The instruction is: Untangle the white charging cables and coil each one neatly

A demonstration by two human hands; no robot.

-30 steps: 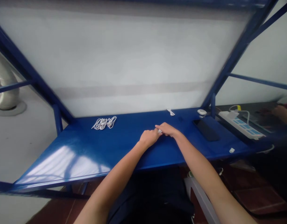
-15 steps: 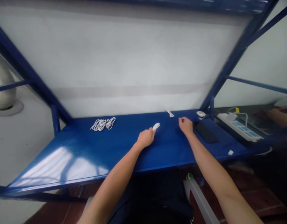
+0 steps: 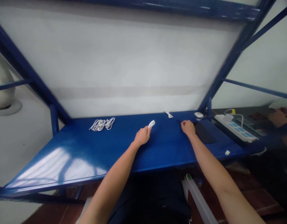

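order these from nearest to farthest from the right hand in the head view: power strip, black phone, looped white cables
1. Black phone: just right of the right hand.
2. Power strip: farther right.
3. Looped white cables: far left on the blue table.

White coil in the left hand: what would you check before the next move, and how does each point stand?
1. White coil held by the left hand: ok.
2. Coil securely tied: cannot tell, too small to see.
3. Right hand empty: cannot tell, a small dark item shows beside it.
4. White cable pile apart from both hands: ok.
5. Dark phone-like slab untouched by the right hand: cannot tell, they nearly meet in view.
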